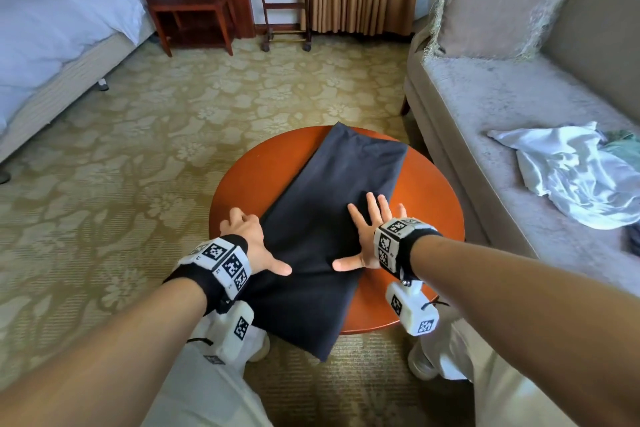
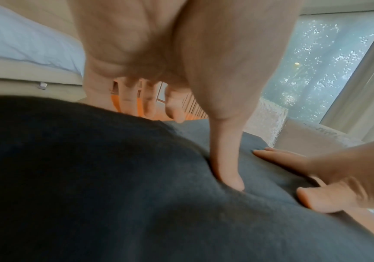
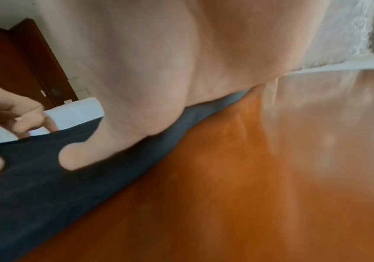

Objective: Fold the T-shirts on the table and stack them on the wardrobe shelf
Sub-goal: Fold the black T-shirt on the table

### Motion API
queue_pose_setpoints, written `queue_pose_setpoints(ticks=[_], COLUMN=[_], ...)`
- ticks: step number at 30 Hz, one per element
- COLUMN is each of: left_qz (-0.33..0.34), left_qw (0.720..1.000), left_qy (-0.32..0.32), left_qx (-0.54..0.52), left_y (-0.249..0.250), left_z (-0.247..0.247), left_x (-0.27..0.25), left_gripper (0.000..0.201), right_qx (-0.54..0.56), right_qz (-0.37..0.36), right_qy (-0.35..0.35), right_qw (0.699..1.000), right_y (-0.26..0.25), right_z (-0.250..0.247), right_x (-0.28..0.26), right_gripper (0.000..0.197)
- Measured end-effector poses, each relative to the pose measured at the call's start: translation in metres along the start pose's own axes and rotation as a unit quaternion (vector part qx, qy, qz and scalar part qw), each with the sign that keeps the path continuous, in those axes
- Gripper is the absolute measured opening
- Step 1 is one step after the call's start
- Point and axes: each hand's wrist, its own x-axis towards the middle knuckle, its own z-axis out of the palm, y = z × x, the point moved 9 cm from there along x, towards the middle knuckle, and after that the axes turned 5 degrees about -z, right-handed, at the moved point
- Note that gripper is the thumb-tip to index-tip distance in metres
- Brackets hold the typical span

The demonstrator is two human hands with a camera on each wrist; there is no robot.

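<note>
A dark navy T-shirt (image 1: 332,229), folded lengthwise into a long strip, lies diagonally across the round orange-brown tabletop (image 1: 249,180), its far end near the tabletop's far edge and its near end hanging off the near rim over the patterned carpet (image 1: 145,135). The left hand (image 1: 247,243) rests at the strip's left edge with its thumb stretched out flat on the cloth and its fingers bent down over the edge onto the wood; whether those fingers pinch the fabric cannot be told. In the left wrist view the left thumb (image 2: 226,159) presses into the cloth and dents it. The right hand (image 1: 372,236) lies flat and spread on the strip's right side, fingers straight and pointing away from the person, thumb stretched toward the left hand; the 2 thumbs are near each other but apart. The right wrist view shows the right palm (image 3: 159,70) pressed on the shirt's right edge, with bare glossy wood just beside it. Both wrists carry white bands with black square markers. On the pale sofa (image 1: 485,107) to the right lies a crumpled white garment (image 1: 575,170) with a bit of green cloth (image 1: 623,149) beside it, well apart from the tabletop. A bed (image 1: 52,28) with white bedding stands at far left, and a dark wooden nightstand (image 1: 188,10) beside it.
</note>
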Motion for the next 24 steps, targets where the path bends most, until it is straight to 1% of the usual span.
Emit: queue_pose_setpoints(ticks=[1, 4, 7, 10, 12, 14, 16, 17, 19, 20, 21, 22, 23, 24], left_qz=[-0.008, -0.019, -0.03, -0.053, -0.067, -0.078, -0.081, -0.079, -0.069, -0.064, -0.061, -0.06, -0.058, -0.055], left_qw=[1.0, 0.999, 0.997, 0.991, 0.986, 0.982, 0.977, 0.974, 0.973, 0.972, 0.972, 0.972, 0.972, 0.973], left_qy=[-0.009, -0.022, -0.019, -0.018, -0.016, -0.016, -0.032, -0.042, -0.054, -0.054, -0.051, -0.047, -0.044, -0.045], left_qx=[0.002, -0.022, -0.069, -0.122, -0.15, -0.173, -0.197, -0.206, -0.215, -0.219, -0.222, -0.223, -0.223, -0.221], left_y=[-0.001, -0.001, 0.001, 0.003, 0.004, 0.002, 0.002, 0.001, 0.002, 0.002, 0.001, 0.0, 0.0, 0.001], left_z=[0.004, 0.014, 0.019, 0.025, 0.027, 0.031, 0.036, 0.038, 0.045, 0.048, 0.051, 0.054, 0.054, 0.054], left_x=[-0.003, -0.011, -0.021, -0.033, -0.042, -0.048, -0.053, -0.057, -0.061, -0.062, -0.06, -0.06, -0.064, -0.071], left_gripper=[0.091, 0.092, 0.099, 0.1, 0.104, 0.109, 0.113, 0.116, 0.125, 0.129, 0.129, 0.129, 0.129, 0.13], right_qx=[-0.017, -0.029, 0.021, 0.085, 0.12, 0.158, 0.209, 0.239, 0.304, 0.334, 0.368, 0.416, 0.461, 0.474], right_qz=[0.008, 0.049, 0.112, 0.166, 0.213, 0.271, 0.319, 0.331, 0.32, 0.293, 0.263, 0.236, 0.216, 0.202], right_qy=[0.004, 0.017, 0.029, 0.039, 0.063, 0.091, 0.097, 0.09, 0.063, 0.034, -0.005, -0.044, -0.068, -0.081], right_qw=[1.0, 0.998, 0.993, 0.982, 0.967, 0.945, 0.919, 0.908, 0.895, 0.895, 0.892, 0.877, 0.858, 0.853], right_y=[0.005, 0.02, 0.034, 0.048, 0.058, 0.068, 0.076, 0.08, 0.078, 0.072, 0.062, 0.05, 0.039, 0.032], right_z=[-0.005, -0.02, -0.026, -0.015, -0.004, 0.005, 0.016, 0.026, 0.043, 0.052, 0.063, 0.072, 0.076, 0.075], right_x=[-0.001, -0.008, -0.026, -0.047, -0.06, -0.076, -0.094, -0.097, -0.098, -0.095, -0.093, -0.097, -0.103, -0.113], right_gripper=[0.134, 0.138, 0.139, 0.133, 0.129, 0.126, 0.125, 0.128, 0.136, 0.14, 0.137, 0.123, 0.105, 0.087])
